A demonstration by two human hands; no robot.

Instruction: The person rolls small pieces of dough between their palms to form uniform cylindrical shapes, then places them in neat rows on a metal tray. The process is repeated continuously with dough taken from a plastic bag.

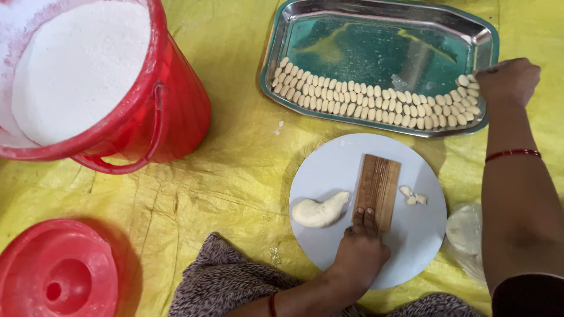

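Landmark: round pale plate [329, 170] on yellow sheet [235, 176].

- Ridged wooden board [377, 189], centre of plate; left hand [361, 252] pins its near end with flat fingers, steadying it.
- Dough lump [320, 211], left of board, within reach.
- Steel tray [376, 35], beyond plate; shaped pieces [364, 100] in rows along its near edge. Right hand [508, 79], closed, pinches at their right end.
- Red bucket [176, 105] of white flour and red lid [59, 273], left of plate. No labels visible.

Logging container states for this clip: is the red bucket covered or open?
Open. The red bucket shows white powder filling its mouth, and its red lid lies apart on the yellow sheet.
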